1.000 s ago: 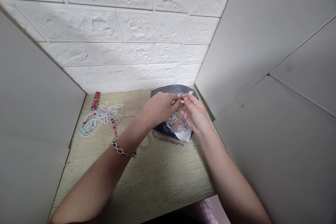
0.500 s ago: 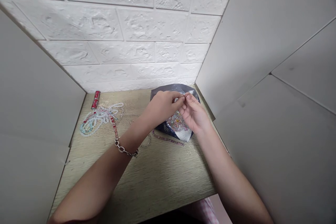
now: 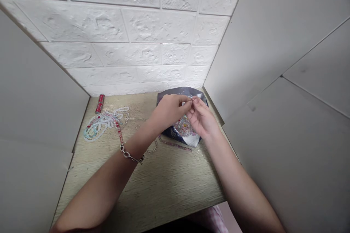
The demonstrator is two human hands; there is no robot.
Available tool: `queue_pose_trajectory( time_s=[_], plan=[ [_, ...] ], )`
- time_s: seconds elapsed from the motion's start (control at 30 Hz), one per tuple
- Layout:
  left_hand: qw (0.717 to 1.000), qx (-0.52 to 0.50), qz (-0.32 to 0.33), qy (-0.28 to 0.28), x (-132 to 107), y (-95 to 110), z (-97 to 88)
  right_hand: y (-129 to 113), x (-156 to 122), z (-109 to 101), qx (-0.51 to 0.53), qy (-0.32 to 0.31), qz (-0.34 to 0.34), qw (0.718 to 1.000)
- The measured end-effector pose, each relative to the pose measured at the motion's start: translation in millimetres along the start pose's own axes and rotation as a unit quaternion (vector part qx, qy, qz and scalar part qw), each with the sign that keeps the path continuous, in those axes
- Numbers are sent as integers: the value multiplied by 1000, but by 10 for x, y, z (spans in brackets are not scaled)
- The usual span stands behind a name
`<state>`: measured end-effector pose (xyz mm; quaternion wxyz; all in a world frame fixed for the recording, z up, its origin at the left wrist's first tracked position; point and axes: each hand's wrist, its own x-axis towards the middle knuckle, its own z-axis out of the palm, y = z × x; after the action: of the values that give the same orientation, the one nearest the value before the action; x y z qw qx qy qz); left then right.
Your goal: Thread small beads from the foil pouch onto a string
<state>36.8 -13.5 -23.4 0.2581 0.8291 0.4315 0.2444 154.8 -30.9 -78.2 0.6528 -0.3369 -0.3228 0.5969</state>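
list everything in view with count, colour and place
wall: 1, white, back
side panels: 2, grey, left and right
tabletop: 1, pale yellowish, centre
bag: 1, dark blue and silvery, back right
beads: many, multicoloured, in the bag
cylinders: 1 or 2, red, back left
heaped strands: uncounted, white, blue, red, left
beaded strip: 1, pinkish, before the bag
pale loop: 1, whitish, left of the strip
checked cloth: 1, pink-white, below near edge
bracelet: 1, silvery, left wrist
left hand: 1, over the bag
right hand: 1, fingertips close to the left's
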Motion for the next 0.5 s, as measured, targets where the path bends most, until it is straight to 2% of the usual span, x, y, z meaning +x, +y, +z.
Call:
queue_pose_trajectory(
  time_s=[0.3,0.5],
  plan=[
    [999,-33,11,-11,5,2,-17,-12,-21,13,47,-15,-2,999],
    [999,-35,-4,-19,18,-34,-11,-11,-21,9,15,-6,-20,1000]
  ],
)
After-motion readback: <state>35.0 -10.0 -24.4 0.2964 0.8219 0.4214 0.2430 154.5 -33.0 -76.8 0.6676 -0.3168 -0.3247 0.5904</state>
